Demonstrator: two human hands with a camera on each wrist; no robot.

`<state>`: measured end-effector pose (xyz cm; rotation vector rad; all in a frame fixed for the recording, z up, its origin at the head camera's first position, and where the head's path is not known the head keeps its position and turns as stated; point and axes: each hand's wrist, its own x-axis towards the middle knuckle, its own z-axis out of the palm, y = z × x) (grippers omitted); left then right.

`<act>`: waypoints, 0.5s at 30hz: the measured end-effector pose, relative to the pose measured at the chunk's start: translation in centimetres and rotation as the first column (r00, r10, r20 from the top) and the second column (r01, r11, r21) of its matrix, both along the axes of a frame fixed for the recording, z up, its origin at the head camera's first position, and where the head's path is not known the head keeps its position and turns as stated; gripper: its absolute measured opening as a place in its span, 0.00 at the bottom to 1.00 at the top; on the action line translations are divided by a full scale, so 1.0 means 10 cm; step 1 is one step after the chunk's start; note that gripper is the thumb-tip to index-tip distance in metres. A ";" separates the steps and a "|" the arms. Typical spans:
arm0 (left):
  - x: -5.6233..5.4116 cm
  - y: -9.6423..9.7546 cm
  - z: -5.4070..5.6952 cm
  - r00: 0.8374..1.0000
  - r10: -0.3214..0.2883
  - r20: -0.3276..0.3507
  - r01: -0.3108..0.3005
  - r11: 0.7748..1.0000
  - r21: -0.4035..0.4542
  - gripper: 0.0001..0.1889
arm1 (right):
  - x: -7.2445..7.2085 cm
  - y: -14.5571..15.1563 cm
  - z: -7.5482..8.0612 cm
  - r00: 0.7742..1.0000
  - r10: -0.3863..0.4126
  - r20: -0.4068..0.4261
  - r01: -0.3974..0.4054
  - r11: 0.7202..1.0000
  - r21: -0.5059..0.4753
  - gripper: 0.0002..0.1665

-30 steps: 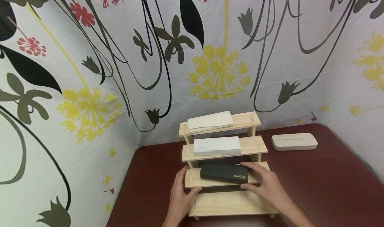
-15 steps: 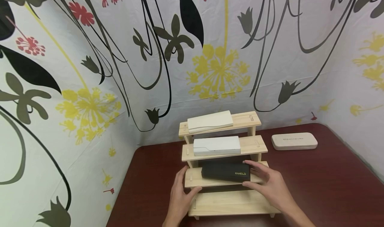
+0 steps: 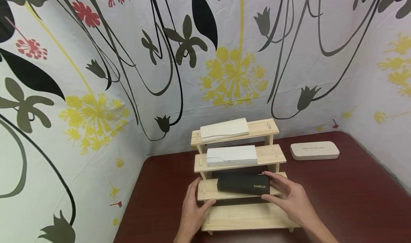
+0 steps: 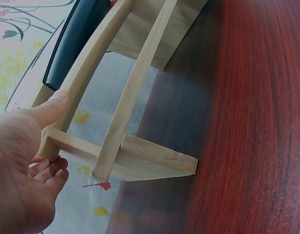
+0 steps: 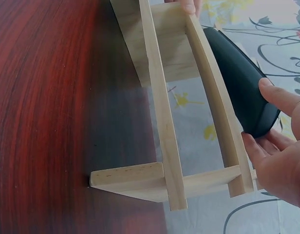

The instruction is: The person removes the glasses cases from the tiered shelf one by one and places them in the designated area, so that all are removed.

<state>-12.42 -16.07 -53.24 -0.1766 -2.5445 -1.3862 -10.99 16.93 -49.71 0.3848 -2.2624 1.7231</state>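
Note:
A four-tier wooden shelf rack (image 3: 247, 218) stands on the table. On its second tier from the bottom lies a black glasses case (image 3: 243, 184) with gold lettering. My right hand (image 3: 293, 200) holds the case by its right end, thumb in front and fingers behind; the right wrist view shows the same grasp on the dark case (image 5: 242, 83). With my left hand (image 3: 193, 209) I grip the left end of that tier. Seen from the left wrist, the thumb of the left hand (image 4: 23, 146) lies on the board's edge and the fingers curl beneath it.
A white case (image 3: 232, 155) occupies the third tier, and a cream case (image 3: 224, 130) lies on the top one. Right of the rack, another cream case (image 3: 315, 151) rests on the dark red table (image 3: 346, 189). Flower-patterned cloth (image 3: 135, 57) hangs behind and at the sides.
The black glasses case has slid slightly to the right along its tier, with my right hand moving along with it. My left hand has stayed on the rack's left end.

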 end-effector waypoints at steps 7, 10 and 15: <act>0.00 0.00 0.00 1.000 -0.002 0.001 0.002 1.000 0.001 0.48 | 0.02 0.03 -0.01 0.999 -0.053 -0.008 0.053 0.998 0.029 0.40; 0.00 0.00 0.00 1.000 -0.002 -0.001 0.002 1.000 0.001 0.48 | 0.04 0.04 -0.01 0.996 -0.085 -0.003 0.085 0.995 0.059 0.40; 0.00 -0.01 0.00 1.000 -0.002 -0.002 0.002 1.000 -0.004 0.48 | 0.08 0.08 0.00 0.994 -0.114 0.006 0.113 0.992 0.063 0.40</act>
